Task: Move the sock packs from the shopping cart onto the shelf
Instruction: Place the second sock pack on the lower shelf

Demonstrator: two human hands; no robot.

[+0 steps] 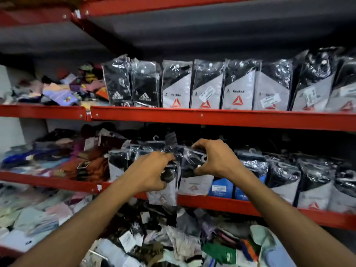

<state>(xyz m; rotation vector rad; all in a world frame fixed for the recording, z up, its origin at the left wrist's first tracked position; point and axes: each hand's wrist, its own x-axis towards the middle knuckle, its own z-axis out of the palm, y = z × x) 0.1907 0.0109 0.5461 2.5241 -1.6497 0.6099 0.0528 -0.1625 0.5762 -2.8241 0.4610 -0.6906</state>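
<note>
My left hand (150, 170) grips a black-and-white sock pack (163, 195) in clear plastic, held upright at the front edge of the middle red shelf (221, 204). My right hand (217, 160) is closed on the top of a neighbouring sock pack (194, 182) that stands on that shelf. More black-and-white packs (312, 185) stand in a row to the right. The shopping cart is not clearly visible; a heap of loose socks (173, 239) lies below my arms.
The upper red shelf (212, 117) carries a row of Adidas and Reebok sock packs (208, 85). Piles of coloured socks (57, 158) fill the left side of both shelves. Blue packs (220, 187) stand behind my right wrist.
</note>
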